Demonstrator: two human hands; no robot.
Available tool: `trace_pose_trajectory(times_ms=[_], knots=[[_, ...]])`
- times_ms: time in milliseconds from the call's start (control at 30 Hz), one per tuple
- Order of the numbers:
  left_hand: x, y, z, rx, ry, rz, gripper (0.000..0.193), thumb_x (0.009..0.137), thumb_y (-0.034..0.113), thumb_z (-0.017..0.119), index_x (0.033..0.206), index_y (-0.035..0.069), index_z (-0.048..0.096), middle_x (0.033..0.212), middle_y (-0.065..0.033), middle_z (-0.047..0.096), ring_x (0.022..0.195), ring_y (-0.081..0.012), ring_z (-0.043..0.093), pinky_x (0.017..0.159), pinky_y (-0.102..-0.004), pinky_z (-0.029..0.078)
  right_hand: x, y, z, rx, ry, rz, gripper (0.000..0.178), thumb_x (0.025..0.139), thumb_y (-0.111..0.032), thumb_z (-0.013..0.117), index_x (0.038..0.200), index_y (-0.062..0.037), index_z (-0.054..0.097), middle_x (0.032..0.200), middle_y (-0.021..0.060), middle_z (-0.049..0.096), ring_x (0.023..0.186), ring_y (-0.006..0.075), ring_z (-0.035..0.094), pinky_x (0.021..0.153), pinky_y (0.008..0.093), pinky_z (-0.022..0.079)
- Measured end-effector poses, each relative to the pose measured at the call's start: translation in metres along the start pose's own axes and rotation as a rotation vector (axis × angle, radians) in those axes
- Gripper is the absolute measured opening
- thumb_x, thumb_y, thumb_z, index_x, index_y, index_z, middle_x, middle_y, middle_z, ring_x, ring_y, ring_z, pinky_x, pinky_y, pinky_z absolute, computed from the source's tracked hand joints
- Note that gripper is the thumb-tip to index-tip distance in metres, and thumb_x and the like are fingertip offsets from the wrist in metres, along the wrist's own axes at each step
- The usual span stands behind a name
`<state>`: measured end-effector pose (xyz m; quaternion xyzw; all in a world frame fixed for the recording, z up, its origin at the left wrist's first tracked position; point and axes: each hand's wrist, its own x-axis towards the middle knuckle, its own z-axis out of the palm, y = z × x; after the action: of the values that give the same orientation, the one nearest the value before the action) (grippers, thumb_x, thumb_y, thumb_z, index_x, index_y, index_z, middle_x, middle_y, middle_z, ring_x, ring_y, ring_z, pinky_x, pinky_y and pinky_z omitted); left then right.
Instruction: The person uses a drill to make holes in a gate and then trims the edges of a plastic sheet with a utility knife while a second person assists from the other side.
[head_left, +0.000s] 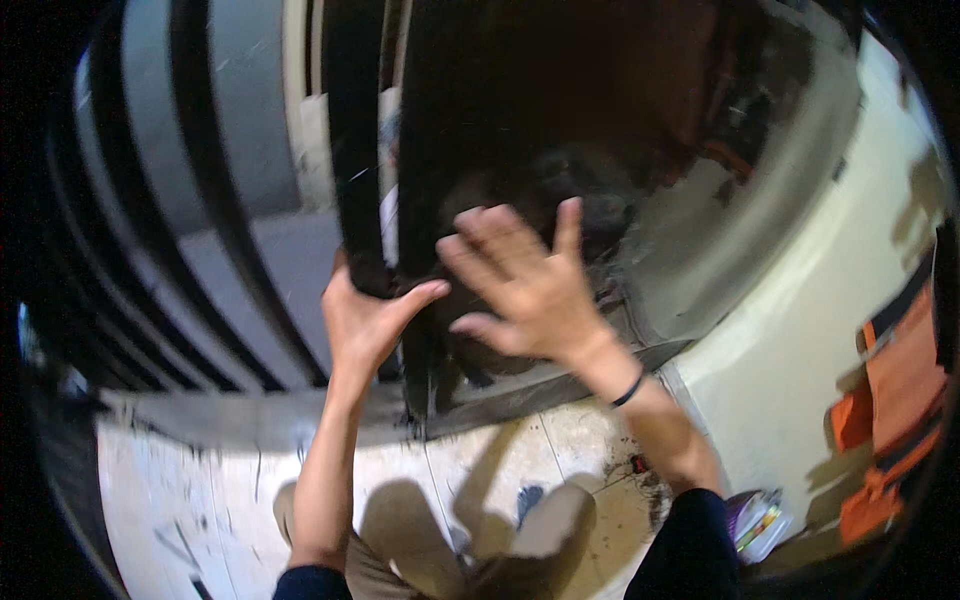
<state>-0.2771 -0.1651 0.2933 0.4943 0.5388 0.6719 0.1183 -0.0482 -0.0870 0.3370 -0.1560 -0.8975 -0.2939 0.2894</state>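
Note:
My left hand [365,318] is at the lower part of a dark upright slat [355,150]. Its fingers go round behind the slat's left edge and its thumb stretches across the front to the right. My right hand [535,295] is spread flat, fingers apart and slightly blurred, holding nothing. It is in front of a dark, glossy panel [560,90] just right of the slat; whether the palm touches the panel I cannot tell. A narrow gap separates slat and panel, with light showing through.
More dark slats [205,120] stand in a row at the left. A grey ledge [250,415] runs below them. On the tiled floor [160,500] are dark marks. At the right are a pale wall [800,330], an orange bag [905,385] and a purple-and-white container [757,525] with small items.

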Motion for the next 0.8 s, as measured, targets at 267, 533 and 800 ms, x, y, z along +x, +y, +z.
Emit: trace_pose_trajectory(times_ms=[267, 533, 800], knots=[[-0.006, 0.011, -0.012, 0.143, 0.020, 0.014, 0.087, 0.066, 0.039, 0.107, 0.131, -0.005, 0.068, 0.119, -0.0191, 0.079, 0.110, -0.0243, 0.075, 0.099, -0.0387, 0.059, -0.052, 0.142, -0.015, -0.355, 0.076, -0.432, 0.080, 0.096, -0.077, 0.059, 0.167, -0.0446, 0.043, 0.183, 0.0093, 0.021, 0.170, 0.0345, 0.014, 0.128, 0.0787, 0.001], [-0.005, 0.015, -0.007, 0.134, -0.001, -0.019, 0.094, 0.065, 0.041, 0.107, 0.137, -0.004, 0.066, 0.129, -0.0213, 0.076, 0.115, -0.0291, 0.076, 0.102, -0.0398, 0.058, 0.007, 0.053, 0.016, -0.370, 0.091, -0.399, 0.076, 0.097, -0.077, 0.056, 0.166, -0.0495, 0.043, 0.182, 0.0047, 0.027, 0.169, 0.0329, 0.020, 0.126, 0.0818, -0.002], [-0.025, -0.016, -0.004, 0.207, 0.093, 0.118, 0.110, 0.065, 0.043, 0.107, 0.146, -0.006, 0.050, 0.131, -0.0246, 0.070, 0.122, -0.0395, 0.072, 0.104, -0.0424, 0.057, 0.011, 0.049, 0.029, -0.396, 0.136, -0.413, 0.071, 0.101, -0.077, 0.050, 0.165, -0.0467, 0.046, 0.181, 0.0105, 0.028, 0.167, 0.0380, 0.022, 0.128, 0.0787, 0.002]])
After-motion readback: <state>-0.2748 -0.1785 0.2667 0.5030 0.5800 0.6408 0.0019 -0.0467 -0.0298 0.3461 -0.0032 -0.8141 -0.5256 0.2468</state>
